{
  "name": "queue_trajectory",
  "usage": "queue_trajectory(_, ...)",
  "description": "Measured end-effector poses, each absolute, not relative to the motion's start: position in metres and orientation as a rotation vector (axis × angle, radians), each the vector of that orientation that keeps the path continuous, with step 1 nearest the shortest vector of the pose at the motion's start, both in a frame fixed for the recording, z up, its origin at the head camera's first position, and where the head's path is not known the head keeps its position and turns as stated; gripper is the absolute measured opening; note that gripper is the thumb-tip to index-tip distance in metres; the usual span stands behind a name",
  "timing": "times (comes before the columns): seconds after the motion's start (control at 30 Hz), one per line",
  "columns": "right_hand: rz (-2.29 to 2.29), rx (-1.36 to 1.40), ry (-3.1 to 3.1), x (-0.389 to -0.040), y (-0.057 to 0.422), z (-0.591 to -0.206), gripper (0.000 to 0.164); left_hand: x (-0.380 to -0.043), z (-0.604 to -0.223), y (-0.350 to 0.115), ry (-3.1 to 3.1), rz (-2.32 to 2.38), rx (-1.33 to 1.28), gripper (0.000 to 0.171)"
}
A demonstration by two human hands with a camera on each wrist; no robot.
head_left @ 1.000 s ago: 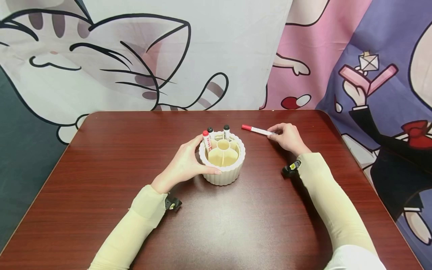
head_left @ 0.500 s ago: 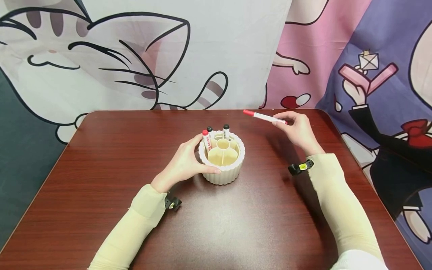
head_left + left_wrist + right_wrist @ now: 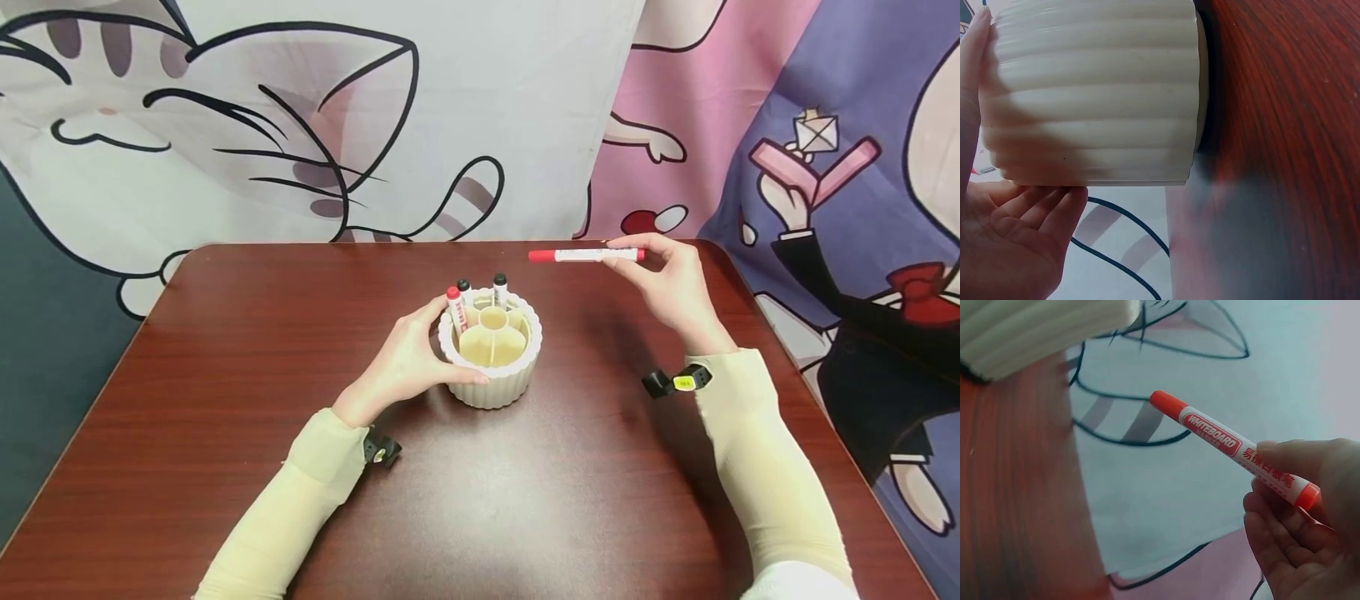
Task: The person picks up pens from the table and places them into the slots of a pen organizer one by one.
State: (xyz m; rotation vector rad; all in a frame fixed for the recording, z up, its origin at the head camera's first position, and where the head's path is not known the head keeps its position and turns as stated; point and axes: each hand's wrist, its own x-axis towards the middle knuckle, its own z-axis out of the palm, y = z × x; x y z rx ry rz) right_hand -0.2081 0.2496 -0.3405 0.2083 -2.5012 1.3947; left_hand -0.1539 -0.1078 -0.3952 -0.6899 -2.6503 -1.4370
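Note:
My left hand (image 3: 401,358) grips the left side of a cream, ribbed pen organizer (image 3: 495,390), thumb at its front and fingers behind. In the left wrist view the organizer's wall (image 3: 1091,94) fills the upper left, touched by the fingers. Inside it stand a red-capped marker (image 3: 457,310) and two black-capped markers, one at the back left (image 3: 465,289) and one at the back right (image 3: 500,289). Up and to the right, my right hand (image 3: 671,292) pinches a red whiteboard marker (image 3: 573,256) near its rear end. It lies level in the air, red cap pointing left.
Everything is at a dark red-brown wooden table (image 3: 225,350). Behind its far edge hangs a printed cloth (image 3: 555,108) with a cat drawing and cartoon figures. The organizer's front compartments (image 3: 492,346) hold no markers. Each wrist wears a small black camera.
My right hand has lifted the red whiteboard marker off the table, moved up and slightly right, and levelled it. The left hand and organizer have stayed in place.

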Motion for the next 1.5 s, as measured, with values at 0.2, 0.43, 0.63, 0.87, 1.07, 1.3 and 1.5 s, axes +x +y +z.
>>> queue_trajectory(0.2,1.57,0.24,-2.378,-0.196,0.243,-0.326,0.032,-0.152,-0.395,-0.108,-2.672,-1.431,-0.678,0.11)
queue_trajectory(0.43,1.674,0.323,-2.262,-0.187,0.234,-0.312,0.029,-0.154,-0.394,-0.108,-2.653,-1.434,-0.701,0.109)
queue_trajectory(0.63,1.703,0.362,-2.245,-0.181,0.23,-0.306,0.027,-0.156,-0.394,-0.107,-2.648,-1.428,-0.71,0.108)
queue_trajectory(0.87,1.741,0.412,-2.224,-0.171,0.229,-0.3,0.027,-0.156,-0.396,-0.108,-2.65,-1.427,-0.705,0.108)
queue_trajectory(1.07,1.793,0.514,-2.168,-0.166,0.225,-0.296,0.032,-0.156,-0.395,-0.108,-2.648,-1.441,-0.709,0.109)
queue_trajectory(1.3,1.718,0.581,-2.226,-0.162,0.216,-0.296,0.034,-0.155,-0.395,-0.108,-2.646,-1.44,-0.702,0.108)
queue_trajectory(1.5,1.644,0.614,-2.303,-0.16,0.208,-0.298,0.033,-0.156,-0.394,-0.109,-2.639,-1.452,-0.71,0.109)
